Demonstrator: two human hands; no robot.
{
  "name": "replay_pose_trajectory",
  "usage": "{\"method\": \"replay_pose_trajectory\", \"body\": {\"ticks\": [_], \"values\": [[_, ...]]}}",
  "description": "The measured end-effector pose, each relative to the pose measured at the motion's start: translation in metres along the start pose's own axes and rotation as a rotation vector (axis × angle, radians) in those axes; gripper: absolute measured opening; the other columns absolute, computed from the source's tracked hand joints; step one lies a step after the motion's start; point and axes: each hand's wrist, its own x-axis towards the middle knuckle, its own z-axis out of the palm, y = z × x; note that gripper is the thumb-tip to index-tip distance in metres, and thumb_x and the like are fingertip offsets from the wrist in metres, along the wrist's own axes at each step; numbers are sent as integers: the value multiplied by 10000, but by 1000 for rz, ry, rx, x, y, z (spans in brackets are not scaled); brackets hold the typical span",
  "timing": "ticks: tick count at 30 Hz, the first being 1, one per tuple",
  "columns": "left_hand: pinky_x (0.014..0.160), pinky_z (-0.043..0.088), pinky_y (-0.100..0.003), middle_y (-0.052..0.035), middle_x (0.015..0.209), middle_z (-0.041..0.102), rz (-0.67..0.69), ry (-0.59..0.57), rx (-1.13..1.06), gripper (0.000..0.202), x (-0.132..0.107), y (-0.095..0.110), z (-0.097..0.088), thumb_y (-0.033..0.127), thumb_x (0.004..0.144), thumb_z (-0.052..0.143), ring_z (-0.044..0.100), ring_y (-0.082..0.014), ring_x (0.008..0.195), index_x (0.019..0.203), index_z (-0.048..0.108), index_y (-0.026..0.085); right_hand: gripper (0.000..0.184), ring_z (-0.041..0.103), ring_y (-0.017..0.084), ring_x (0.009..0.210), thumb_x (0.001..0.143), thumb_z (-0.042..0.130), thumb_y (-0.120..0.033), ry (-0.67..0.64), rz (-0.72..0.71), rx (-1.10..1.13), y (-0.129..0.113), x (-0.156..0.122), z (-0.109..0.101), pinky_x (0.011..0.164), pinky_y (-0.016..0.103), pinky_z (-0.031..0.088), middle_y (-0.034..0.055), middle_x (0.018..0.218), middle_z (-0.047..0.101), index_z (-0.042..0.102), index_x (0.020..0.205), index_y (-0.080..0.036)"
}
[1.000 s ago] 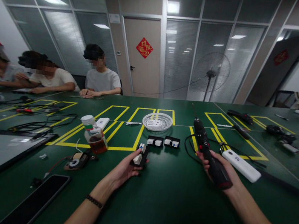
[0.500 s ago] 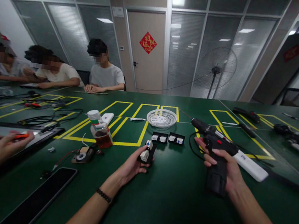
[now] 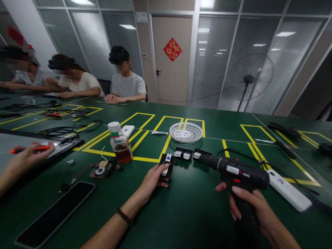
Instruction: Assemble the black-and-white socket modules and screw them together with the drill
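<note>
My left hand point(image 3: 154, 181) is closed on a small black block with white fittings point(image 3: 166, 165), thumb on top, a little above the table. My right hand point(image 3: 250, 206) wraps round the handle of a black cordless drill point(image 3: 236, 172). The drill's nose points left, toward the held block. Behind that nose two similar black-and-white blocks, a left one point(image 3: 183, 154) and a right one point(image 3: 200, 155), rest on the table; the right one is partly covered by the drill. Just beyond them stands a white plastic basket point(image 3: 184, 139).
A bottle of brown liquid point(image 3: 120, 144), a small motor-like part point(image 3: 101, 170) and a phone point(image 3: 57, 214) are at left. A co-worker's hand point(image 3: 28, 159) holds an orange-handled screwdriver point(image 3: 41, 148). A white power bank point(image 3: 289, 191) lies at right. Several people sit across the table.
The drill has swung from pointing up and left to lying nearly level, its nose now closer to the blocks. My left hand has turned the held block more upright. The view has shifted left.
</note>
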Motion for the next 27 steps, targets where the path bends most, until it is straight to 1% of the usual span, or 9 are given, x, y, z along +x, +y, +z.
{"method": "replay_pose_trajectory", "body": {"ticks": [2, 7, 11, 16, 21, 27], "values": [[504, 554, -255, -82, 882, 619, 44, 40, 35, 462, 1, 0, -1, 512, 807, 641, 634, -171, 718, 1079, 640, 139, 454, 473, 137, 443, 963, 446, -422, -31, 27, -31, 2, -2, 4, 496, 301, 470, 2, 502, 524, 637, 1172, -67], [518, 559, -253, -88, 941, 622, 138, 49, 112, 469, -3, 0, 4, 501, 819, 636, 647, -186, 773, 1141, 616, 161, 428, 521, 141, 450, 935, 535, -432, -70, 77, -143, 10, -3, 16, 502, 289, 471, -2, 508, 553, 639, 1181, -98], [501, 545, -236, -96, 956, 636, 193, 62, 140, 480, -5, -2, 8, 494, 809, 647, 657, -188, 764, 1145, 612, 154, 452, 551, 148, 455, 950, 499, -470, -52, 93, -159, 12, -4, 22, 506, 286, 467, -1, 507, 563, 648, 1174, -107], [505, 551, -250, -101, 969, 649, 203, 90, 149, 495, -3, -2, 6, 490, 798, 655, 665, -191, 745, 1151, 608, 146, 496, 570, 157, 438, 946, 478, -509, -16, 103, -167, 9, -4, 25, 481, 282, 461, 9, 493, 579, 678, 1115, -88], [508, 554, -247, -104, 989, 658, 185, 125, 143, 473, 1, -3, 3, 469, 806, 652, 668, -183, 753, 1156, 601, 156, 503, 555, 151, 430, 949, 469, -510, 3, 77, -165, 4, -6, 24, 472, 281, 454, 13, 493, 585, 682, 1112, -84], [517, 556, -254, -91, 960, 644, 196, 126, 157, 473, 0, -3, 3, 478, 804, 654, 664, -184, 749, 1148, 597, 159, 465, 557, 143, 499, 924, 551, -467, 79, -88, -232, 0, -13, 22, 509, 264, 435, 14, 556, 616, 629, 1220, -117]]}}
